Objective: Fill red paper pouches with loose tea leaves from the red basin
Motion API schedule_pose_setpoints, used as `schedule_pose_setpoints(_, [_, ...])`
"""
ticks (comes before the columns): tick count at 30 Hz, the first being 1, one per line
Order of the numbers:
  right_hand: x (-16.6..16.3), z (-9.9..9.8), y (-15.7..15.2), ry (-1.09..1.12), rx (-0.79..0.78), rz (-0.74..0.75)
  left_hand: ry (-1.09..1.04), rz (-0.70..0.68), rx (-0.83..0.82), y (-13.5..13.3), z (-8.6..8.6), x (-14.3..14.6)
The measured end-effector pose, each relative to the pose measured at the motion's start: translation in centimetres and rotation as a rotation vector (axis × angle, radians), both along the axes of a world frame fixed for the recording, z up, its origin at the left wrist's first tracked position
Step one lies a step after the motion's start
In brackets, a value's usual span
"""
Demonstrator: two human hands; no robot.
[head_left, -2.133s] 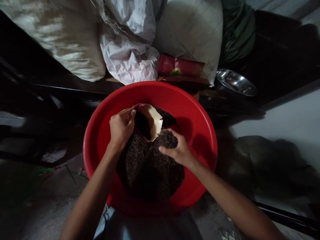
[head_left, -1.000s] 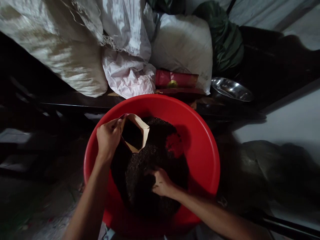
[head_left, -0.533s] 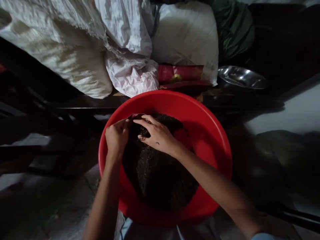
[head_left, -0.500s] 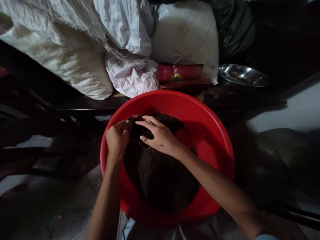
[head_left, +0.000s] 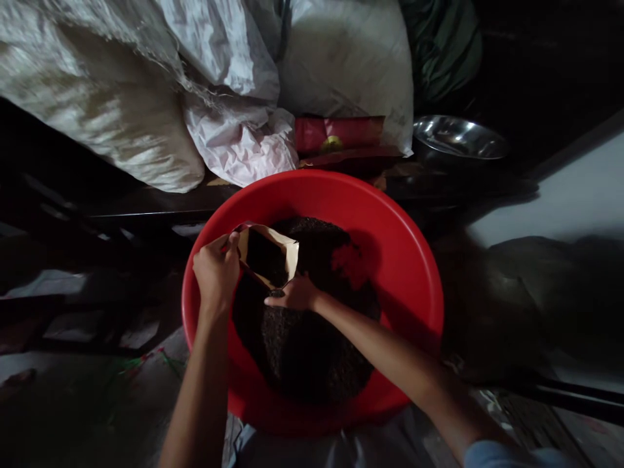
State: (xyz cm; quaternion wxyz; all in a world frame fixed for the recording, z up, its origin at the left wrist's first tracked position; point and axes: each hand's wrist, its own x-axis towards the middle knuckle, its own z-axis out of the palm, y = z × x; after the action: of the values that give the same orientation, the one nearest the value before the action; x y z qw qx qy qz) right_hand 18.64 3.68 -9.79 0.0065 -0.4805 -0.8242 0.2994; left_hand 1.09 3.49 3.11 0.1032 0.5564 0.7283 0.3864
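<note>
A paper bag [head_left: 292,259] with a pale inner lining stands with its mouth open inside the large red basin [head_left: 414,260]. My left hand [head_left: 216,270] is closed on the bag's left rim, thumb on top. Against the bag's lower right corner is my right hand [head_left: 296,292], its thumb on the near side and its other fingers partly hidden. Dark, loose, dry plant-like material [head_left: 312,364] is heaped in the basin below both hands. The bag's inside looks dark, and how full it is cannot be made out.
Behind the basin, a dark ledge [head_left: 160,213] carries white woven sacks [head_left: 351,65], a crumpled pinkish-white bag [head_left: 244,143], a flat red packet [head_left: 341,133] and a shiny metal bowl [head_left: 461,138]. A dark green bundle [head_left: 441,52] sits at the back right.
My right hand, spread above the bag's mouth before, has dropped to the bag's lower right corner. The mouth and pale lining now show plainly. The whole view has shifted slightly.
</note>
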Motion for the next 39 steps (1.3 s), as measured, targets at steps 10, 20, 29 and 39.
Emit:
schedule_pose_setpoints(10, [-2.1,2.3,-4.8,-0.134,-0.226,0.299,-0.163,-0.026,0.002,0.1,-0.5,-0.3])
schedule_pose_setpoints(20, [-0.9,2.0,-8.5,-0.190,-0.101,0.345,-0.214,-0.070,0.019,0.4,-0.8,-0.7])
schedule_pose_setpoints(29, [1.2,1.5,-9.0,-0.016,-0.055,0.161,-0.191,-0.072,0.012,0.2,-0.6,-0.8])
schedule_pose_setpoints(39, [3.3,12.2,-5.4,0.442,0.050,0.115,-0.188,-0.107,0.032,-0.5,-0.7,-1.6])
